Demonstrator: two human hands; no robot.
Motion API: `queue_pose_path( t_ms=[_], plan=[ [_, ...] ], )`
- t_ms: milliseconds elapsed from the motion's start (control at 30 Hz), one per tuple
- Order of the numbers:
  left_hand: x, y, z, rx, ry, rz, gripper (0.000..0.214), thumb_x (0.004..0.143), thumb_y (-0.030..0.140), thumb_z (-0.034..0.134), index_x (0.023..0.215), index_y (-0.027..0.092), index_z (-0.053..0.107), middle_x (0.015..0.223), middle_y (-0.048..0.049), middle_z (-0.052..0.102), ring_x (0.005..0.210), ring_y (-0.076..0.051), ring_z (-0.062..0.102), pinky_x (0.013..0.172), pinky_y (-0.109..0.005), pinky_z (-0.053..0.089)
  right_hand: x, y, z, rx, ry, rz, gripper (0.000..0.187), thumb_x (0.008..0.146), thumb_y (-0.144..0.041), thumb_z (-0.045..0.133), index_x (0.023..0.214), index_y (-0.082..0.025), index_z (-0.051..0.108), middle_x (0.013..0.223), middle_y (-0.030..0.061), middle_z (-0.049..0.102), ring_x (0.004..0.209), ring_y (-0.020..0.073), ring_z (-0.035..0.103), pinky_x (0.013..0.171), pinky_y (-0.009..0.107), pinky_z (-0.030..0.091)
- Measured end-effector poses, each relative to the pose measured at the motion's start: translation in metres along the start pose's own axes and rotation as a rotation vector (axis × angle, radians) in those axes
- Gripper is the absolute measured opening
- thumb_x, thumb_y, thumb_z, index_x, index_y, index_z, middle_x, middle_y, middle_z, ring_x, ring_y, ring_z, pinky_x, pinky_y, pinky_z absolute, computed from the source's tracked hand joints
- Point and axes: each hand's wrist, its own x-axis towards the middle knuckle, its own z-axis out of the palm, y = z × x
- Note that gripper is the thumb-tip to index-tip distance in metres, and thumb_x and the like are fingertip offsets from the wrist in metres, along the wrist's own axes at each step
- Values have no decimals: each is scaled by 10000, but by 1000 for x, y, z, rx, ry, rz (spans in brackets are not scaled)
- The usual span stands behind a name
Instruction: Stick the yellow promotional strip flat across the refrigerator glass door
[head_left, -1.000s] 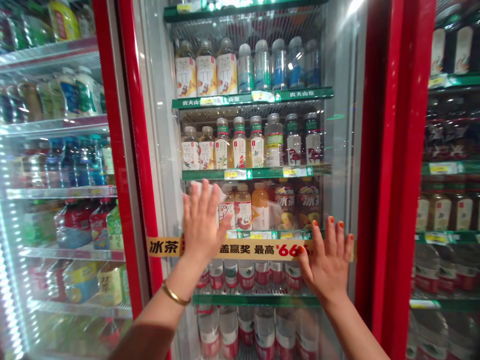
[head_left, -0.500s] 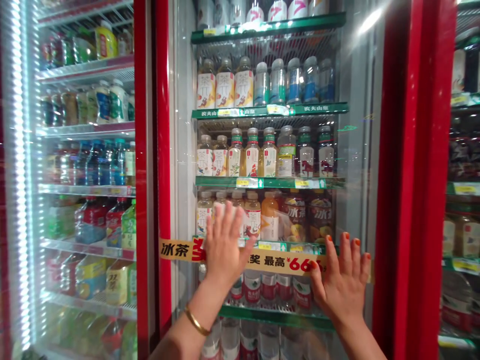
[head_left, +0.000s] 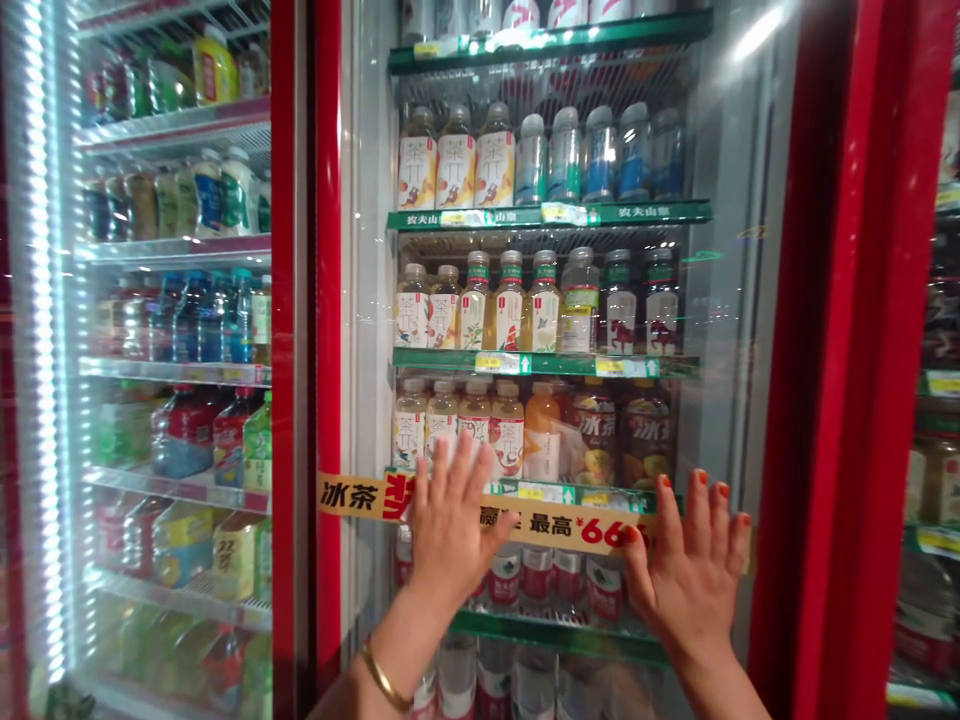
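A yellow banner strip (head_left: 555,526) with black and red lettering runs across the glass door (head_left: 731,330) of a drinks fridge. My left hand (head_left: 454,530) is spread open over the strip's left half, palm toward the glass, a gold bangle (head_left: 385,678) on its wrist. Over the strip's right end, my right hand (head_left: 688,565) has its fingers apart, with orange-red nails. Both seem to lie on or just before the strip; contact is hard to tell. Behind the glass stand bottled teas (head_left: 508,430) and an orange drink (head_left: 541,430). Neither hand holds anything.
Red door frames (head_left: 328,250) border the fridge on both sides. On the left, another fridge has shelves (head_left: 176,372) of bottles and a bright light strip (head_left: 41,350). Green-edged shelves (head_left: 551,215) carry more bottles above. Part of a further fridge (head_left: 943,385) shows at the right.
My left hand has slid slightly down along the strip, uncovering more of the bottles behind it. My right hand stays nearly in place. The view has shifted a little.
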Motion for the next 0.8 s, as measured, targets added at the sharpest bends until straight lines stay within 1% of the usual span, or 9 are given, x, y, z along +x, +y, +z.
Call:
queue_pose_path(
  t_ms=[100, 233, 333, 400, 500, 567, 600, 733, 800],
  plan=[
    [-66, -5, 5, 39, -55, 183, 776, 1061, 662, 414, 1739, 341, 214, 1794, 35, 330, 1725, -231, 62, 1422, -491, -20, 1, -1, 0, -2, 1, 0, 769, 1049, -495, 458, 1749, -289, 216, 1839, 88, 157, 1693, 380, 184, 1346, 698, 166],
    [-102, -55, -2, 64, -53, -313, 764, 1099, 489, 398, 1757, 300, 58, 1847, -89, 94, 1722, -338, -10, 1383, -683, 55, 0, -3, 0, -14, -15, 10, 774, 1041, -438, 446, 1754, -277, 192, 1844, 93, 125, 1698, 389, 151, 1337, 722, 151],
    [-87, -44, -1, 34, 6, -520, 788, 1104, 452, 375, 1752, 215, -3, 1841, -163, 2, 1714, -375, -62, 1366, -723, 72, -1, -4, 0, -2, -17, 32, 786, 1032, -419, 472, 1754, -281, 194, 1844, 91, 121, 1697, 394, 150, 1336, 726, 145],
    [-87, -8, 6, 9, -22, -400, 809, 1092, 520, 402, 1754, 204, 60, 1842, -141, 74, 1722, -322, -52, 1398, -638, 31, -1, -4, 0, 9, -22, 40, 794, 1023, -414, 497, 1752, -295, 203, 1842, 89, 137, 1692, 402, 170, 1335, 725, 153],
    [-121, 38, 15, 8, -57, 61, 828, 1040, 690, 436, 1732, 274, 254, 1817, -42, 244, 1727, -253, 63, 1425, -498, 3, -2, -2, -1, 4, -32, 35, 802, 1018, -410, 505, 1752, -303, 201, 1840, 96, 150, 1685, 417, 191, 1327, 731, 169],
    [-148, 37, 15, 49, -75, 153, 791, 1039, 669, 467, 1725, 325, 272, 1809, 4, 256, 1725, -234, 76, 1424, -493, -10, -2, 0, -1, -7, -33, 26, 803, 1020, -419, 504, 1753, -297, 199, 1840, 102, 152, 1684, 418, 196, 1328, 724, 175],
    [-155, 26, 13, 73, -88, 83, 784, 1049, 620, 483, 1733, 328, 236, 1817, -3, 220, 1726, -242, 53, 1420, -529, -9, -2, 0, -2, -11, -34, 19, 803, 1022, -427, 505, 1753, -293, 200, 1840, 104, 151, 1684, 415, 196, 1329, 717, 177],
    [-115, -30, 1, 83, -34, -465, 840, 1081, 471, 457, 1755, 236, 12, 1836, -151, -26, 1708, -386, -75, 1342, -774, 68, -2, 0, -1, -14, -30, 14, 785, 1035, -432, 490, 1752, -290, 204, 1840, 97, 151, 1690, 398, 185, 1337, 698, 169],
    [-77, -32, 0, 36, 22, -548, 832, 1096, 480, 406, 1750, 206, -28, 1834, -180, -36, 1705, -407, -83, 1329, -795, 72, -3, -1, -1, -9, -24, 35, 770, 1042, -426, 483, 1751, -293, 210, 1840, 89, 155, 1692, 388, 183, 1341, 691, 164]
  ],
)
